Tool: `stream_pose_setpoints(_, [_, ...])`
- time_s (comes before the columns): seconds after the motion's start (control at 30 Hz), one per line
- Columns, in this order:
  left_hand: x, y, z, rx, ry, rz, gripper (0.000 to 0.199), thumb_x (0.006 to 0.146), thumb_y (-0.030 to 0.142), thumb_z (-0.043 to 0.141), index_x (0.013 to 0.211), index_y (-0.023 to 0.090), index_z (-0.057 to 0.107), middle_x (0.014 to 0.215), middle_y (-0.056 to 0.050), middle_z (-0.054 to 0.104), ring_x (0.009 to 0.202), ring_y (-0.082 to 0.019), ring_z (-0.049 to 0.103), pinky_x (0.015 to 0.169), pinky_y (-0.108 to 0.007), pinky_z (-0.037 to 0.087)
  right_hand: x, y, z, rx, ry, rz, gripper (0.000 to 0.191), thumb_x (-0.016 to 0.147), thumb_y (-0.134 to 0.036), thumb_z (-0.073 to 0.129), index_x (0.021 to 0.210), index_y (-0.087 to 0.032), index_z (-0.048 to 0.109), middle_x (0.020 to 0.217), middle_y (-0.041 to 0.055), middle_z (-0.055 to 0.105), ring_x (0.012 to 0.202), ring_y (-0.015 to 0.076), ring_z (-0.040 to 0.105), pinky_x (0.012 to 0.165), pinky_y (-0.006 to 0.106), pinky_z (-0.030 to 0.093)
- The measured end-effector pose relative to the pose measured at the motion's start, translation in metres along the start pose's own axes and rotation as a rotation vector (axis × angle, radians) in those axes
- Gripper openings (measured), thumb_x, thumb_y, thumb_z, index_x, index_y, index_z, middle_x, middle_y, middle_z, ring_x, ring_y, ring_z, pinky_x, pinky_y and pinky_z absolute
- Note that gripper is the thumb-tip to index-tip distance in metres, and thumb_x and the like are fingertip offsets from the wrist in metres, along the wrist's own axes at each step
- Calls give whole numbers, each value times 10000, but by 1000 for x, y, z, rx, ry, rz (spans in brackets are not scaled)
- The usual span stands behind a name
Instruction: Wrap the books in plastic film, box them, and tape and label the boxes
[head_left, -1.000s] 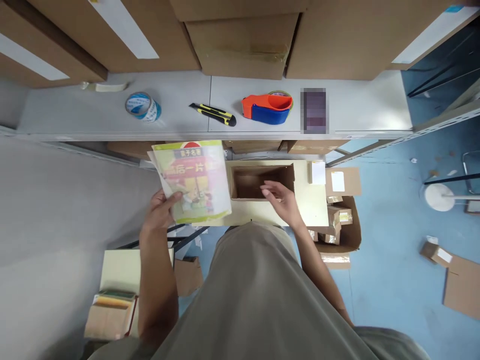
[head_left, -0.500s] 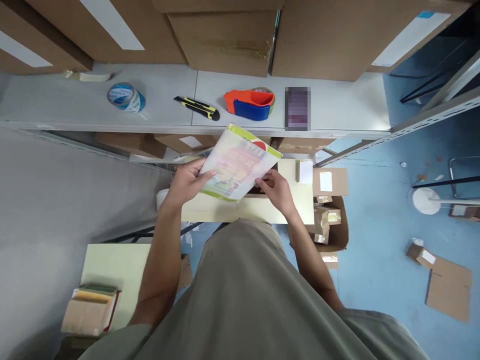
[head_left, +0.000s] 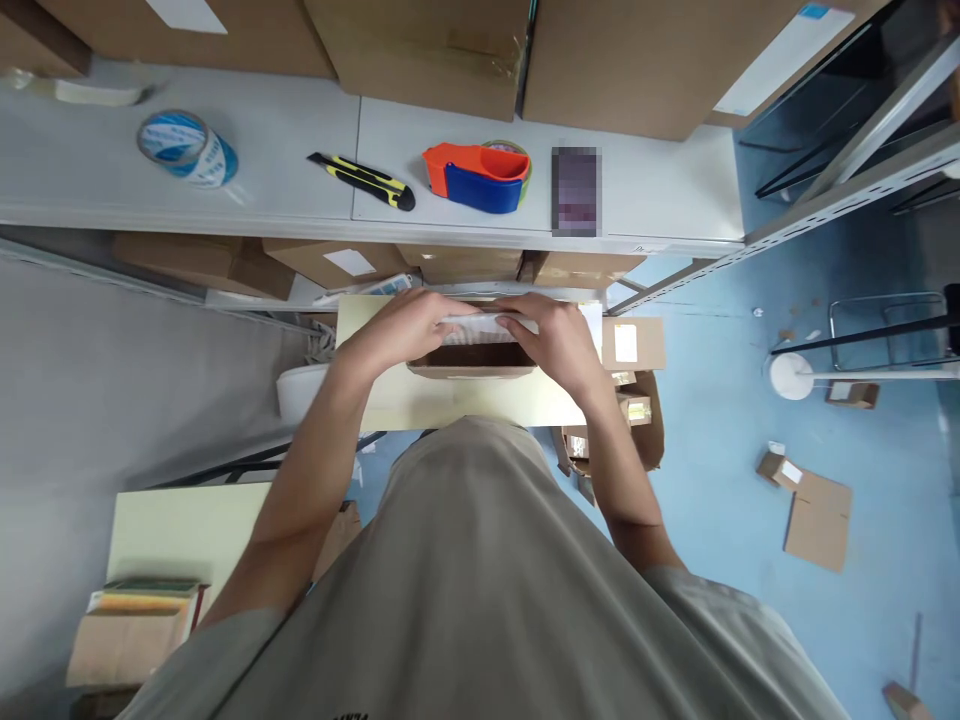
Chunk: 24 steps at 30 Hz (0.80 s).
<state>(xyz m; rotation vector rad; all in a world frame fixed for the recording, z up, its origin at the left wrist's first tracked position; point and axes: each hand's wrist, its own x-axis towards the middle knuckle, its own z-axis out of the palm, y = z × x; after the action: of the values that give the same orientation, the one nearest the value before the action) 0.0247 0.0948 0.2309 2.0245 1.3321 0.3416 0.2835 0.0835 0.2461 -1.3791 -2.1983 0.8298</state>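
Observation:
A thin, pale plastic packet (head_left: 480, 328) stands edge-up in the opening of a small cardboard box (head_left: 471, 371); its lower part is inside the box, out of sight. My left hand (head_left: 401, 328) is closed on the packet's left end, thumb toward me and fingers behind. At the packet's right end, my right hand (head_left: 553, 335) grips it in a similar pinch. Both hands are over the box's rim. The box sits on a cream-coloured table (head_left: 450, 410) in front of my body.
On the grey shelf (head_left: 292, 200) lie a tape roll (head_left: 187, 150), a yellow-black utility knife (head_left: 361, 182) and an orange-blue tape dispenser (head_left: 478, 178). Large cartons (head_left: 630, 70) stand behind them. To the right, a box of smaller cartons (head_left: 646, 425) is on the blue floor. Books (head_left: 139, 630) are stacked at lower left.
Both hands have lowered the packet into the box, turning it from a tilted, face-up pose to edge-up. The right hand has shifted to the packet's right end. The camera view has moved slightly.

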Motion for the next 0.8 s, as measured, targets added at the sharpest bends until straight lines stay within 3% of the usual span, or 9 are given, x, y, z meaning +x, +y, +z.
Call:
stream_pose_setpoints(0.13, [17,-25,24,15,-97,-9,392,914,245,676,1268,310,830,1128,-2,844,1086,-268,764,926,-299,542,4,16,20,-193,-102,74,314,1077,-322,602,1342,-286,766,1282,59,799,1169,336,739,1050,494,571])
stream_pose_setpoints(0.27, [40,-58,65,40,-223,-38,379,841,224,711,1183,287,863,1016,-2,854,1022,-276,773,842,-281,527,14,34,51,-400,-296,141,288,1072,-254,601,1285,-238,793,1197,126,821,1121,322,756,991,428,572])
stream_pose_setpoints(0.37, [53,-78,97,67,-347,-70,411,808,158,666,1148,265,870,1074,-57,853,1040,-276,776,830,-274,519,23,44,79,-444,-419,196,264,1043,-129,595,1202,-159,803,1152,185,815,1112,320,761,985,432,567])
stream_pose_setpoints(0.47, [59,-88,121,159,-452,-200,479,795,93,643,1192,266,849,1188,-103,829,1103,-264,775,865,-266,531,29,45,101,-339,-392,262,209,1031,-165,671,1212,-103,757,1204,192,779,1119,293,743,1006,455,576])
stream_pose_setpoints(0.57, [61,-90,136,262,-487,-323,435,802,82,697,1189,223,837,1223,-150,813,1136,-279,770,901,-275,551,29,40,113,-264,-325,255,387,1048,-360,711,1365,-145,660,1368,128,685,1172,263,702,1005,480,605])
stream_pose_setpoints(0.7, [59,-88,142,324,-449,-363,320,852,100,729,1157,128,824,1267,-241,774,1183,-348,753,969,-350,572,29,39,119,-236,-270,234,428,1053,-400,703,1406,-169,629,1411,110,651,1191,260,690,1002,486,613])
stream_pose_setpoints(0.8, [49,-84,137,351,-386,-376,361,901,187,755,1246,85,782,1304,-290,739,1269,-420,705,1044,-440,563,31,47,122,-216,-241,207,388,1053,-357,701,1370,-138,655,1362,146,684,1159,261,706,993,491,608])
